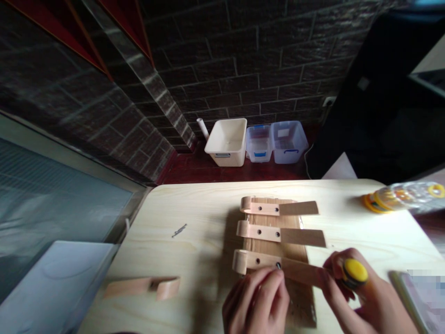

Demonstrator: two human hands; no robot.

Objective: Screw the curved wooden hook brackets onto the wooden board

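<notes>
My left hand (257, 301) is closed, its fingertips pinching a small screw (278, 266) at the right hole of the nearest curved wooden hook (267, 262). My right hand (365, 292) wraps round a screwdriver, whose yellow and black handle end (355, 272) shows; its shaft is hidden. The right thumb and fingers also touch the flat right end of that hook. Beneath lies a brown wooden board (299, 297). Two more hooks, a middle one (267, 232) and a far one (267, 208), lie across the board, with dark spots at their holes.
Another curved wooden hook (142, 286) lies on the light wooden table (194, 199), left of the board. Several loose screws (180, 230) sit behind it. A clear bottle (399, 197) with yellow parts is at the right. Beyond the table are a cream bin (227, 157) and two clear bins.
</notes>
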